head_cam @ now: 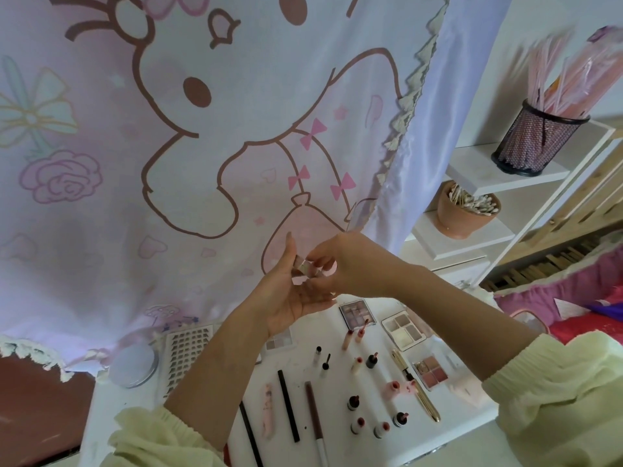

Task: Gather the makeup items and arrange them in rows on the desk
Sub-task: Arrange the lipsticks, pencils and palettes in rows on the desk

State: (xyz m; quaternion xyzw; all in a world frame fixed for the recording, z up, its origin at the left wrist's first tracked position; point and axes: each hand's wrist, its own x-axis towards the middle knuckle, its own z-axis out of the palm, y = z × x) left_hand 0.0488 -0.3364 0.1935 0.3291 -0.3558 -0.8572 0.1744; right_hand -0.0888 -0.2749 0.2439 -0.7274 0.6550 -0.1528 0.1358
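Observation:
Both my hands are raised above the white desk [111,409], in front of a curtain. My left hand [290,294] is held palm up with straight fingers, and a small shiny pinkish makeup item [302,266] lies against them. My right hand [340,264] pinches that item from the right. Below, on the desk, makeup lies in rough rows: long pencils [288,405], small lip tubes and bottles [353,402], a gold pen [419,392], and three eyeshadow palettes [358,311] [406,326] [432,371].
A pink cartoon curtain [188,136] hangs behind the desk. A round mirror [135,365] and a lash sheet [187,352] lie at the desk's left. White shelves at the right carry a terracotta pot of cotton swabs [467,212] and a black mesh holder [536,139].

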